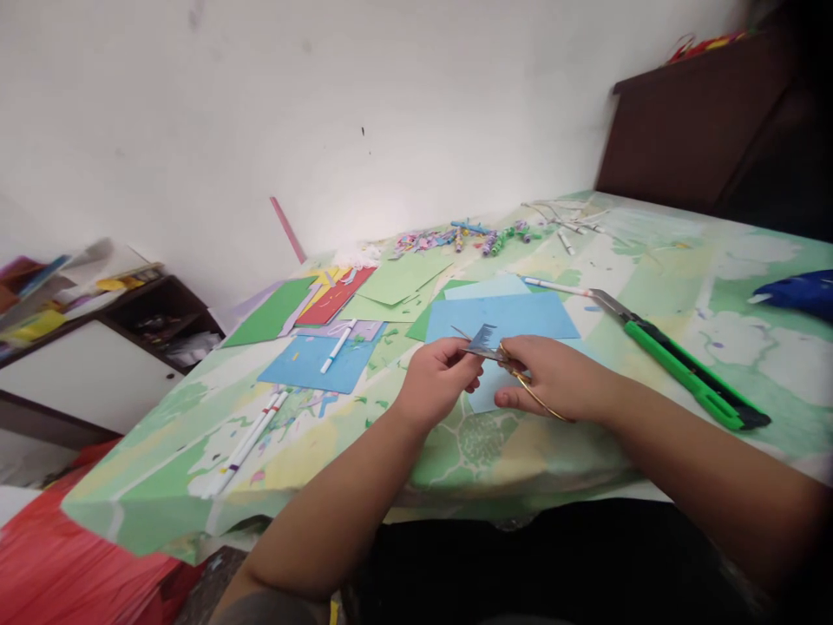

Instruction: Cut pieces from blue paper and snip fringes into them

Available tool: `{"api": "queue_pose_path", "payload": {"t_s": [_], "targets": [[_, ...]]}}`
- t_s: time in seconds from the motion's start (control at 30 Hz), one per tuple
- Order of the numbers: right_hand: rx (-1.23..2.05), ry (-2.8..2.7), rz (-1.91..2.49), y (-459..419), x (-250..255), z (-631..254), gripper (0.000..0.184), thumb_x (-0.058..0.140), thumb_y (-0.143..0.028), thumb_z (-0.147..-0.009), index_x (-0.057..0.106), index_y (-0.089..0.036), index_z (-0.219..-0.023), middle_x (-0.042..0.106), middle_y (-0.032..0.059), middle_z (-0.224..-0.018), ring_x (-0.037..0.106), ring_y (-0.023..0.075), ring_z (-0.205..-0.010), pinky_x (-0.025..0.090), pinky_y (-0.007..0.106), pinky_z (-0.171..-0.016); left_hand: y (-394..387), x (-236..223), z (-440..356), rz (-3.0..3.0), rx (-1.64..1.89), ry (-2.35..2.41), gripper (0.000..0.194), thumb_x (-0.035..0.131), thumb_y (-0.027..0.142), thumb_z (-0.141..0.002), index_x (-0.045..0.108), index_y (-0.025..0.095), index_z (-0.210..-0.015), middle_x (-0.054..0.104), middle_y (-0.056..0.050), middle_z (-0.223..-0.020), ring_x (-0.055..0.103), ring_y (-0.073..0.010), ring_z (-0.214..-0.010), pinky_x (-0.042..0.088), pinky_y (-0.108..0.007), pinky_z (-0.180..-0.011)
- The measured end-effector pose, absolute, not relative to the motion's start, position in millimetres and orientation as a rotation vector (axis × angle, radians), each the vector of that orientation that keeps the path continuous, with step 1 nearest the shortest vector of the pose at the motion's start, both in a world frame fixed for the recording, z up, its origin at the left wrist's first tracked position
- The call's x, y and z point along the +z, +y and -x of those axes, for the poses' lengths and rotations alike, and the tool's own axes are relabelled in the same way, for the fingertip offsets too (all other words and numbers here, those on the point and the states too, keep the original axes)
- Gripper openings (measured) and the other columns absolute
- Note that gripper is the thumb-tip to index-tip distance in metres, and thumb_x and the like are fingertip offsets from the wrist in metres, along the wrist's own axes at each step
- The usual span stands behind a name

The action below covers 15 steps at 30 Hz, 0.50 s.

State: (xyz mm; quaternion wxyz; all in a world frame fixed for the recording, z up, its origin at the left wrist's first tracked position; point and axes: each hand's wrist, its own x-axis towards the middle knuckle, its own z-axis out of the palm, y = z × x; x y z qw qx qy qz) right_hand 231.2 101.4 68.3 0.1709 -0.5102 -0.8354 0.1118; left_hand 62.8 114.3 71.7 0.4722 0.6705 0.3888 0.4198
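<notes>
Broadly, a pale wall (pixel 390 104) fills the upper part of my view, above a table covered with a green, yellow and white patterned cloth (pixel 482 451). A dark brown cabinet (pixel 683 139) stands at far right; a low cabinet with a white door (pixel 84 369) is at left. On the cloth I find a large blue sheet (pixel 521 314) just beyond the hands, light green sheets (pixel 396 282) farther back, and, toward the left, a dark green sheet (pixel 270 312), a red sheet (pixel 331 299) and another blue sheet (pixel 322 365) with a white marker (pixel 338 347) lying on it. A green utility knife (pixel 690 365) lies to the right. My left hand (pixel 436 378) is narrowed to a pinch, holding a small blue paper piece (pixel 483 336) with a fringed edge, above the cloth near its front edge. My right hand (pixel 563 373) is closed around the gold-coloured handles of the scissors (pixel 530 391), their blades at that piece. Small green scraps (pixel 383 358) dot the cloth left of the hands.
</notes>
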Motion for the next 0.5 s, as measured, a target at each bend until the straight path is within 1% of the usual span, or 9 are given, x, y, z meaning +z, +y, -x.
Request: {"api": "queue_pose_path", "payload": {"t_s": [0.13, 0.3, 0.5], "targets": [[0.334, -2.348, 1.418, 101.5, 66.8, -232.4, 0.040, 0.050, -0.058, -0.066, 0.045, -0.018, -0.071, 0.050, 0.0036, -0.071, 0.042, 0.0146, -0.059, 0.029, 0.026, -0.052, 113.5, 70.3, -63.8, -1.653, 1.041, 0.961, 0.015, 0.053, 0.026, -0.069, 0.054, 0.015, -0.059, 0.051, 0.004, -0.051, 0.048, -0.0059, -0.044, 0.039, -0.020, -0.047], [0.426, -2.381, 1.351, 99.5, 67.3, -233.7, 0.036, 0.049, -0.054, -0.069, 0.044, -0.019, -0.073, 0.049, 0.0017, -0.069, 0.042, 0.0141, -0.058, 0.030, 0.026, -0.052, 112.1, 70.9, -63.9, -1.668, 1.041, 0.952, 0.017, 0.054, 0.027, -0.070, 0.054, 0.014, -0.060, 0.051, 0.003, -0.051, 0.048, -0.0062, -0.045, 0.039, -0.020, -0.047], [0.504, -2.398, 1.339, 98.1, 69.0, -236.2, 0.034, 0.048, -0.052, -0.071, 0.046, -0.019, -0.076, 0.052, 0.0025, -0.071, 0.045, 0.0150, -0.060, 0.032, 0.026, -0.054, 111.6, 71.4, -64.2, -1.659, 1.015, 0.920, 0.018, 0.054, 0.026, -0.071, 0.054, 0.014, -0.057, 0.051, 0.003, -0.051, 0.048, -0.0057, -0.045, 0.040, -0.020, -0.048]]}}
